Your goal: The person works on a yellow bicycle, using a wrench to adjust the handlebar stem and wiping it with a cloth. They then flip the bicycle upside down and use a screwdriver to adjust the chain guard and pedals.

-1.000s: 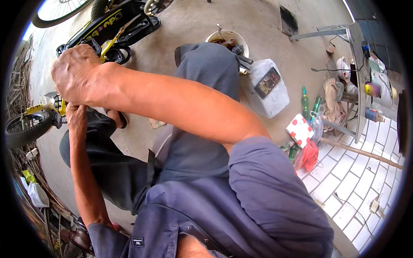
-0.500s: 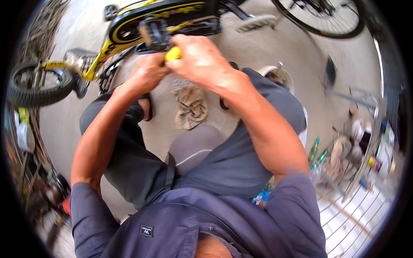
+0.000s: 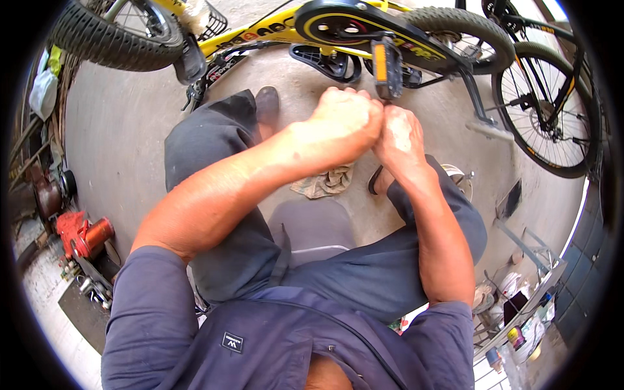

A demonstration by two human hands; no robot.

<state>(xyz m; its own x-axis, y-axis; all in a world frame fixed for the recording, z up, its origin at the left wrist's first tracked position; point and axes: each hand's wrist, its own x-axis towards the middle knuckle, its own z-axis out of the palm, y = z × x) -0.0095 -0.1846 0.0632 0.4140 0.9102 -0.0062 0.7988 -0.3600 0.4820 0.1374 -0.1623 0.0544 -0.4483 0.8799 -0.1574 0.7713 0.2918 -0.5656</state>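
Observation:
My left hand is closed in a fist, its knuckles up, just below the black pedal with an orange reflector. Close against it, my right hand is closed too. Whatever the fingers grip is hidden behind the hands. The pedal belongs to a small yellow bicycle lying on its side, with a black chain guard beyond my hands. Below my hands, a crumpled tan cloth lies on the floor, partly covered by my left forearm.
A knobby front tyre is at the far left, a kickstand right of the pedal. A second, black bicycle stands at the far right. A pale bucket is beside my right knee, red machinery at the left.
My view has swung left, so the bicycle and hands appear farther right. The yellow piece that showed at my right hand is out of sight. My left forearm now reaches across.

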